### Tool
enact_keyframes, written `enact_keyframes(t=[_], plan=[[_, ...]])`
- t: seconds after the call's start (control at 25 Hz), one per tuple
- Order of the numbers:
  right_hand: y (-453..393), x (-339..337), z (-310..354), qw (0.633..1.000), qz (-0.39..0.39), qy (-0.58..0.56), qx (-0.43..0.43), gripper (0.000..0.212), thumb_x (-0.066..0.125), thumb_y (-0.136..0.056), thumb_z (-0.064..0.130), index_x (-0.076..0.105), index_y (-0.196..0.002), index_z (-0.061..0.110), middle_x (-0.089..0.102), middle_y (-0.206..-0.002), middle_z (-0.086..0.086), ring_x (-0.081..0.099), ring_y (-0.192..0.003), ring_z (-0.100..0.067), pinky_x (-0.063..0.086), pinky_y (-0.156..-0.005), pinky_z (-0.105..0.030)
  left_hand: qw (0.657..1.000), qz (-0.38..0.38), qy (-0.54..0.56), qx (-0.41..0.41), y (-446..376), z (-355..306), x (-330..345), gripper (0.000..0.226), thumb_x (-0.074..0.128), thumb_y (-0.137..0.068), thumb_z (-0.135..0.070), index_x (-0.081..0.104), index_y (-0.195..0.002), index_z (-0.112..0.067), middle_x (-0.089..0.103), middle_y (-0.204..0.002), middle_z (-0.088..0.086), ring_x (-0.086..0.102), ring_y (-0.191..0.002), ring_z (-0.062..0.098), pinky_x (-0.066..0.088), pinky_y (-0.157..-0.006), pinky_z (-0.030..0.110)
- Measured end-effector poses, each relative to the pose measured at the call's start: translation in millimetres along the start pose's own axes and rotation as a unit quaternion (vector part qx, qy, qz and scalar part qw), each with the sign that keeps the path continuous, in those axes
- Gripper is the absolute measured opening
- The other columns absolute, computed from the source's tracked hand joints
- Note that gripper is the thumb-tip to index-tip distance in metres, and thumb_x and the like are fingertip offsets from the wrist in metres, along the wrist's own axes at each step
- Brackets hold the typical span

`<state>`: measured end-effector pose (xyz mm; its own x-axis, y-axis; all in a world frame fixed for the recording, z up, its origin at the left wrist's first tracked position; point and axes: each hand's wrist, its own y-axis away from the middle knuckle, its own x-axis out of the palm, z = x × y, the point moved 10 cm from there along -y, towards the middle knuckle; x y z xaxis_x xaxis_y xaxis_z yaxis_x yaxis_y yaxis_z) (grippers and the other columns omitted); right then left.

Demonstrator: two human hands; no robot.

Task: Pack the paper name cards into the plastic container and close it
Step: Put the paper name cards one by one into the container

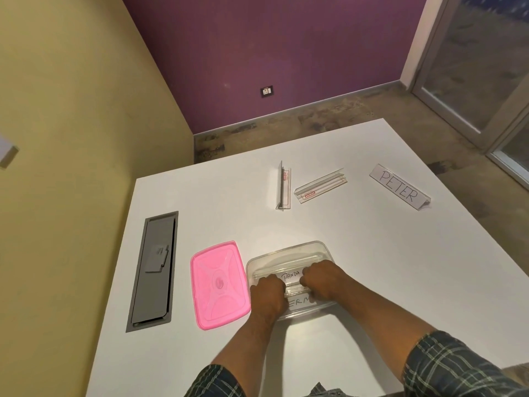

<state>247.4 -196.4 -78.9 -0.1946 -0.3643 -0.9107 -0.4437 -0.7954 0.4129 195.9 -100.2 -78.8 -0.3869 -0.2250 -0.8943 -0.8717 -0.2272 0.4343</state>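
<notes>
Near the front edge of the white counter, a person is reaching both hands into the clear plastic container. Left hand and right hand are both curling closed, each pinching one end of a clear holder carrying the card marked PANDA. Another card is lying inside just below it. Just beside the container's left side, the pink lid is sitting flat. Farther back, two empty clear holders and the PETER card are standing well apart.
</notes>
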Motion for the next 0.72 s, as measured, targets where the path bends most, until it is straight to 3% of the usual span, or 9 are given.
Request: enact_keyframes(t=[0.24, 0.4, 0.52, 0.6, 0.72], plan=[[2.6, -2.5, -5.0, 1.000, 0.007, -0.019, -0.007, 0.029, 0.074, -0.084, 0.037, 0.073, -0.102, 0.014, 0.070, -0.107, -0.008, 0.067, -0.100, -0.035, 0.050, -0.076, -0.038, 0.994, 0.027, -0.091, 0.045, -6.6, -19.6, -1.2, 0.024, 0.063, -0.088, -0.016, 0.066, -0.111, -0.011, 0.067, -0.114, 0.009, 0.063, -0.108, 0.033, 0.042, -0.098, 0.047], [6.5, -7.3, -5.1, 1.000, 0.002, -0.009, -0.020, 0.034, 0.067, -0.089, 0.045, 0.070, -0.103, 0.014, 0.070, -0.105, -0.009, 0.067, -0.099, -0.034, 0.047, -0.071, -0.038, 0.989, 0.059, -0.091, 0.096, -13.9, -30.5, -12.0, 0.036, 0.058, -0.081, -0.053, 0.063, -0.089, -0.018, 0.067, -0.104, 0.006, 0.064, -0.099, 0.030, 0.040, -0.093, 0.047], [20.1, -31.0, -12.0, 0.996, -0.081, -0.001, -0.039, 0.025, 0.065, -0.088, 0.042, 0.068, -0.092, 0.017, 0.071, -0.090, -0.004, 0.071, -0.083, -0.029, 0.045, -0.059, -0.034, 0.985, 0.001, -0.066, 0.157, -21.7, -47.2, -38.8, 0.037, 0.047, -0.084, -0.046, 0.067, -0.082, -0.014, 0.063, -0.091, 0.006, 0.064, -0.087, 0.030, 0.041, -0.077, 0.038], [30.9, -46.0, -19.2, 0.988, -0.144, 0.019, -0.044, 0.015, 0.078, -0.073, 0.029, 0.066, -0.074, 0.021, 0.066, -0.069, 0.003, 0.067, -0.060, -0.022, 0.043, -0.045, -0.027, 0.978, -0.060, -0.056, 0.190, -26.9, -61.7, -62.0, 0.035, 0.046, -0.086, -0.042, 0.070, -0.083, -0.016, 0.064, -0.088, 0.005, 0.064, -0.081, 0.029, 0.044, -0.074, 0.037], [43.9, -69.9, -49.4, 0.971, -0.240, -0.005, -0.002, 0.020, 0.083, -0.068, 0.021, 0.063, -0.066, 0.021, 0.060, -0.061, 0.003, 0.059, -0.050, -0.021, 0.042, -0.039, -0.026, 0.967, -0.113, -0.049, 0.222, -41.8, -90.8, -90.8, 0.029, 0.047, -0.090, -0.036, 0.067, -0.087, -0.016, 0.064, -0.088, 0.005, 0.063, -0.080, 0.028, 0.042, -0.070, 0.036]])
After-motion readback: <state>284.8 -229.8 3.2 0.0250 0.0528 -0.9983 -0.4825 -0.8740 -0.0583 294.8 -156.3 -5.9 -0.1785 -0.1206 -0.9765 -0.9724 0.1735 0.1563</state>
